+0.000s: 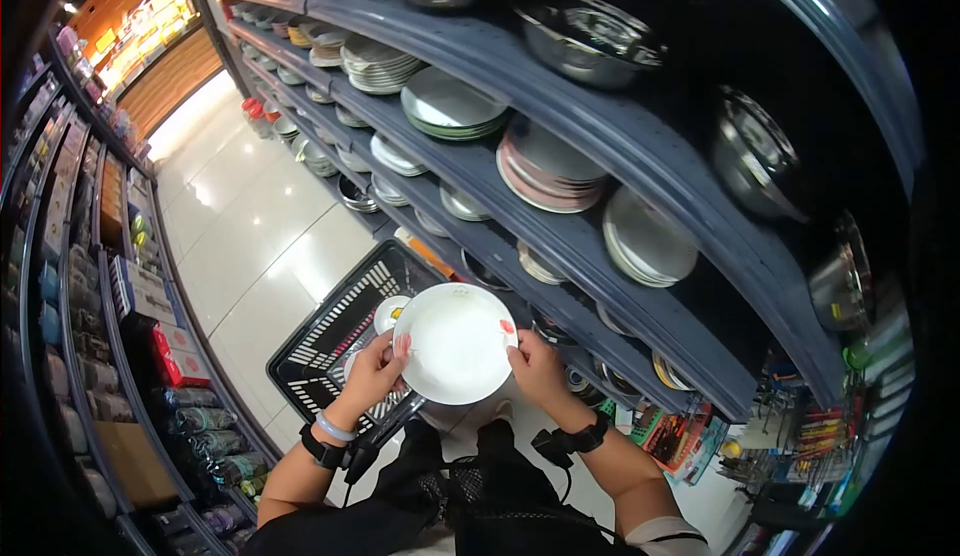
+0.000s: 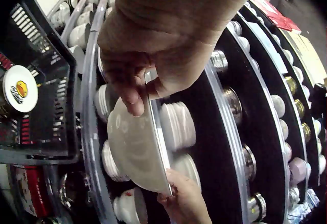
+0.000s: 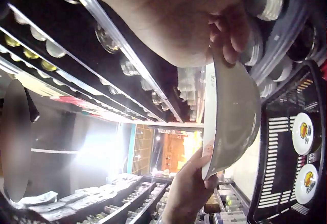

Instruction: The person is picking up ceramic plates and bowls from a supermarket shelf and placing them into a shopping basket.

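A white plate (image 1: pixel 455 344) with small red flower marks near its rim is held level between two hands, its inside facing up. The left hand (image 1: pixel 372 374) pinches its left edge, and the right hand (image 1: pixel 537 364) pinches the right edge. Seen side-on in the left wrist view, the plate (image 2: pixel 137 144) looks deep, with the left hand (image 2: pixel 153 55) at one rim and the right hand (image 2: pixel 186 198) at the opposite one. The right wrist view shows its rounded underside (image 3: pixel 232 111).
Behind the plate stands a black shopping basket (image 1: pixel 290 356) holding small white dishes with a yellow print (image 3: pixel 308 183). Shelves (image 1: pixel 560 106) of stacked plates and steel bowls rise at the right. Another shelf unit (image 1: pixel 130 386) lines the left, beside a tiled floor (image 1: pixel 225 246).
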The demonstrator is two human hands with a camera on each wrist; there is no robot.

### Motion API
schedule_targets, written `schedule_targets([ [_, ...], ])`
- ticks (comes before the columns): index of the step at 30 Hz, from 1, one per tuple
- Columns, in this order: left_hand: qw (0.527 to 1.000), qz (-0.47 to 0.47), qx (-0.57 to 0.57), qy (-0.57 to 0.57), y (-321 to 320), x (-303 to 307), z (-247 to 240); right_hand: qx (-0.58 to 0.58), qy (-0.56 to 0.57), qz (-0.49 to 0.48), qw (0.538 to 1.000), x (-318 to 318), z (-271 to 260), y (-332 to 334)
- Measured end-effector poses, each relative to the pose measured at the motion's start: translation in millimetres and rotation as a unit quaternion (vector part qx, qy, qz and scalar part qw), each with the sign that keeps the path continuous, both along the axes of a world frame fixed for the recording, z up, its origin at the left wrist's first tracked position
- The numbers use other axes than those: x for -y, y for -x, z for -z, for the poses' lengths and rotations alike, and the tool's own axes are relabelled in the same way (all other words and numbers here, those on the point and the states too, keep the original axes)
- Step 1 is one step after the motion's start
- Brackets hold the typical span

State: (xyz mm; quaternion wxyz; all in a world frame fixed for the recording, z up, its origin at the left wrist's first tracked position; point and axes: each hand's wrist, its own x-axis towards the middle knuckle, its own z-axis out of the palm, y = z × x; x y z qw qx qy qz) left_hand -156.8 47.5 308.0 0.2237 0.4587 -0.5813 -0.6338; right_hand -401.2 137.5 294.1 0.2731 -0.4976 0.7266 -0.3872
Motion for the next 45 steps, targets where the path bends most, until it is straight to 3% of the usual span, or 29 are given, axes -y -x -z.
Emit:
schedule_targets([
  [5,0.997,0.064,-0.024,0.046,56,6,-58,0.076,0.043,0.072,0.994,-26,-45,45],
  [8,0.991,0.117,-0.039,0.041,91,14,-96,0.066,0.061,0.087,0.992,-36,-77,72],
  [11,0.984,0.15,-0.08,0.053,122,24,-111,0.109,0.073,0.111,0.985,-37,-117,94],
  [16,0.974,0.189,-0.105,0.072,175,43,-140,0.139,0.116,0.139,0.974,-35,-134,134],
  [28,0.967,0.202,-0.111,0.106,276,77,-124,0.196,0.152,0.256,0.934,-25,-123,205],
  [32,0.959,0.182,-0.142,0.164,304,78,-111,0.167,0.154,0.264,0.937,-22,-101,228],
  [33,0.963,0.17,-0.113,0.177,309,79,-106,0.108,0.111,0.279,0.948,-22,-100,229],
  [36,0.966,0.165,-0.044,0.196,323,90,-85,0.087,0.09,0.27,0.955,-23,-91,237],
  [38,0.928,0.186,0.065,0.315,329,93,-78,0.087,0.078,0.278,0.954,-22,-84,242],
  [39,0.928,0.187,0.065,0.316,332,96,-71,0.088,0.065,0.275,0.955,-21,-83,244],
  [41,0.866,0.162,-0.004,0.473,338,101,-55,0.089,0.051,0.272,0.957,-21,-80,246],
  [45,0.841,0.149,0.001,0.521,344,106,-42,0.049,0.049,0.267,0.961,-19,-75,247],
])
